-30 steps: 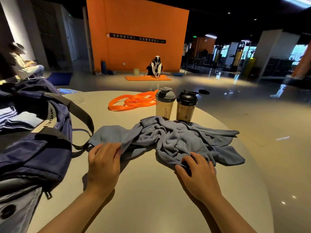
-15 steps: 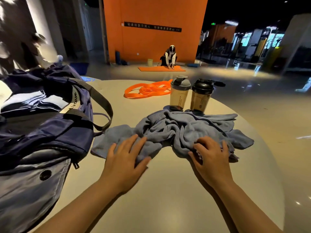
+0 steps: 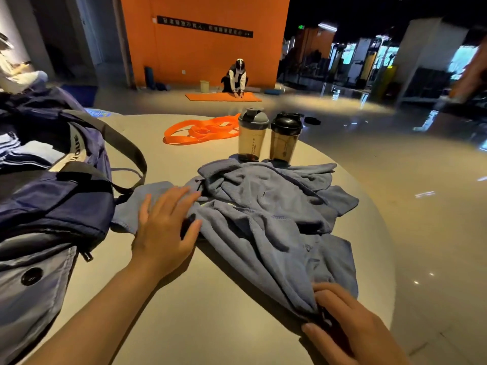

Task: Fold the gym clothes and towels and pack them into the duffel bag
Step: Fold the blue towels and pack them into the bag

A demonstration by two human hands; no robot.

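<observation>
A person's right hand [image 3: 347,322] pinches the near corner of a rumpled blue towel [image 3: 268,212] on the round table [image 3: 210,312]; the left hand [image 3: 164,227] presses flat on its far-left end, beside the open duffel bag [image 3: 58,196]. The towel runs diagonally between them.

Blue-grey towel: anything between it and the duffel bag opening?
Nothing visible blocks it. The crumpled blue-grey terry towel lies on the round beige table, its left end right beside the open navy duffel bag. Only the bag's grey strap arches over that side. Both shaker bottles stand behind the towel, off that path.
</observation>
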